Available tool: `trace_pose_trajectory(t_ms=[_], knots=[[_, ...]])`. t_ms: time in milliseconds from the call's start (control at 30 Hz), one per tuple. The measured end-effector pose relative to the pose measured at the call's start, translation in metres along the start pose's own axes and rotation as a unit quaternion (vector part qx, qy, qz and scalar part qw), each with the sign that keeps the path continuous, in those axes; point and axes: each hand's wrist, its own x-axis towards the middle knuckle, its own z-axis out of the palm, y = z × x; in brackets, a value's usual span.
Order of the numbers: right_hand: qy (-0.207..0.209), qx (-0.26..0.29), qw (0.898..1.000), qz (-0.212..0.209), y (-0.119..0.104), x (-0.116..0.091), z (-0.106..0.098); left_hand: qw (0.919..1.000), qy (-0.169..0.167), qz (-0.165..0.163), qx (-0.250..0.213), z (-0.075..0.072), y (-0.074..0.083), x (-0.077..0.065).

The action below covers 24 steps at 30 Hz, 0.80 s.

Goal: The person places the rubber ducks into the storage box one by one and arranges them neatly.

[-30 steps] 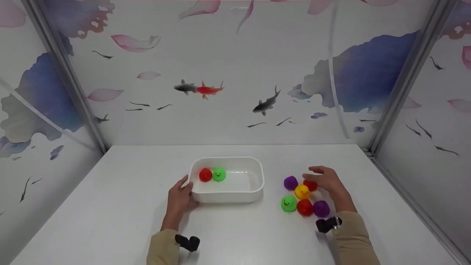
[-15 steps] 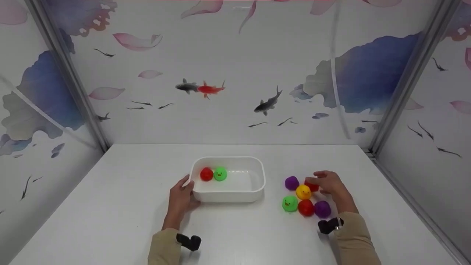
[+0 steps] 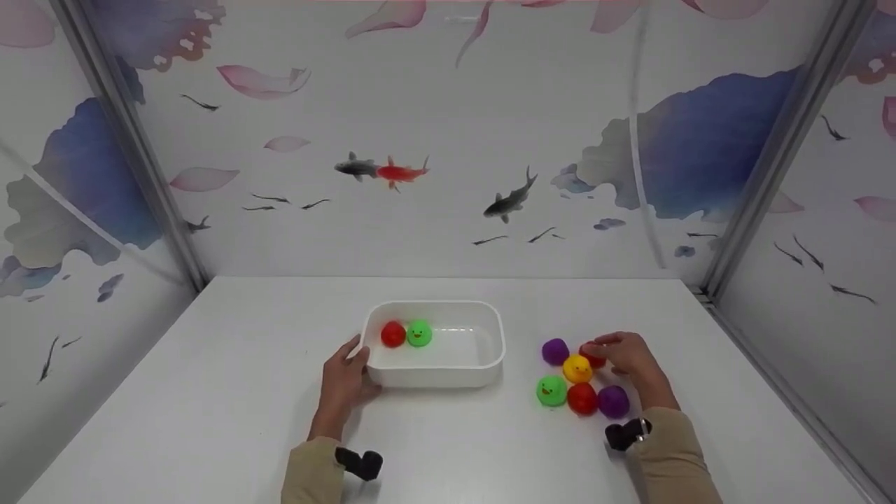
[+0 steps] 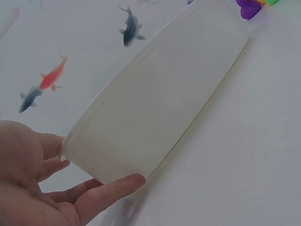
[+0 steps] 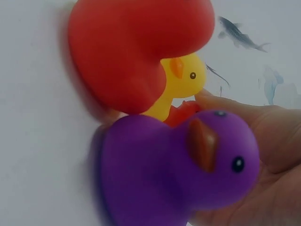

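At the left end of a white plastic tub (image 3: pixel 434 376), my left hand (image 3: pixel 343 381) holds the corner, its fingers spread against the rim and lower edge in the left wrist view. Inside the tub sit a red rubber duck (image 3: pixel 393 334) and a green rubber duck (image 3: pixel 419 334). My right hand (image 3: pixel 632 357) pinches another red rubber duck (image 3: pixel 592 353) at the back of a loose group; in the right wrist view that duck is mostly hidden. Beside it are a yellow duck (image 3: pixel 577 369) and a purple duck (image 3: pixel 555 352).
Nearer in the group are a green duck (image 3: pixel 551 390), a red duck (image 3: pixel 582 399) and a purple duck (image 3: pixel 614 402), lying close together on the white table (image 3: pixel 448 448). Printed walls (image 3: pixel 448 105) enclose the back and sides. Each wrist wears a small black camera.
My right hand has come down from above the far red duck, drawn slightly back, and its fingers have closed onto it. The left hand has stayed at the tub.
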Motion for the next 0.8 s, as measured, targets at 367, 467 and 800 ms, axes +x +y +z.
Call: trace_pose_trajectory(t_ms=[367,467,800], knots=[[0.028,-0.007,1.000,0.002,-0.001,-0.001,-0.005,0.9995,0.003,0.028,0.017,0.002,-0.008,-0.002],[0.027,0.002,1.000,-0.008,-0.007,-0.007,-0.009,0.9996,-0.001,0.023,0.015,0.006,-0.009,-0.002],[0.017,0.022,0.998,-0.064,-0.038,-0.017,0.001,0.9996,0.012,0.010,0.025,0.003,-0.003,0.000]])
